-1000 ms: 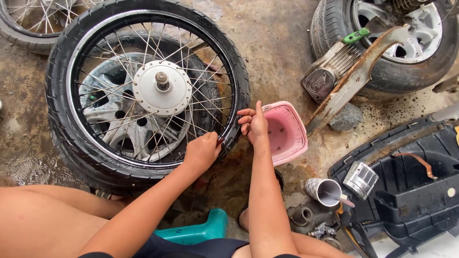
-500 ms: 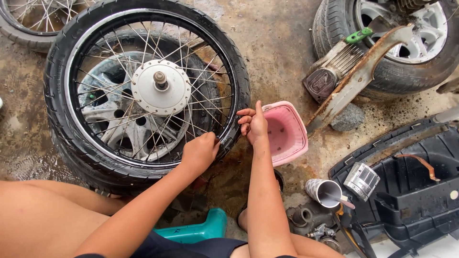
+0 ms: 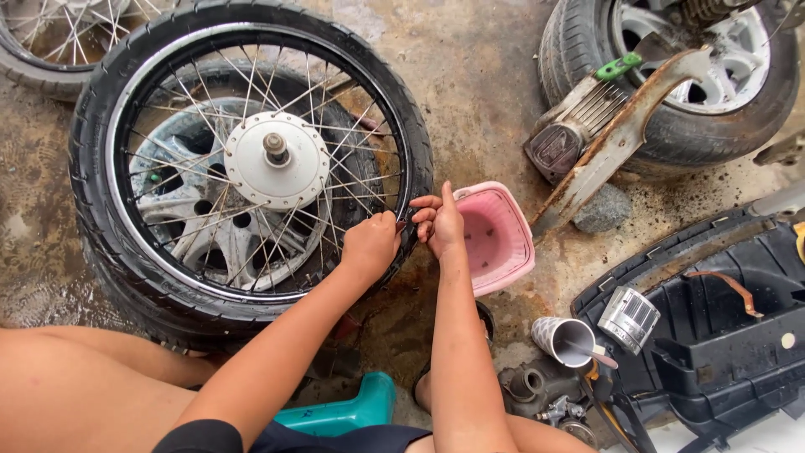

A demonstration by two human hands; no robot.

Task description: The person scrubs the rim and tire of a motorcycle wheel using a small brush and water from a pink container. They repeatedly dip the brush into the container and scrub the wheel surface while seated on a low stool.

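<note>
Wet concrete floor (image 3: 495,75) — both hands' (image 3: 369,243) (image 3: 444,226) grip pinches the tyre (image 3: 101,126) edge, fingertips hidden.

Left hand (image 3: 369,243) shifted rimward (slightly)

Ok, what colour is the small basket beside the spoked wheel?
Pink; the basket shows best in the head view, just right of the right hand.

A pink square plastic basket (image 3: 496,236) sits just right of centre. At two o'clock, a car tyre on a silver alloy rim (image 3: 671,80) bears a rusty metal chain guard (image 3: 625,138). At four o'clock lie a black plastic fairing panel (image 3: 713,335) and a patterned cup (image 3: 563,340). A teal plastic stool (image 3: 344,411) shows at six o'clock.
</note>
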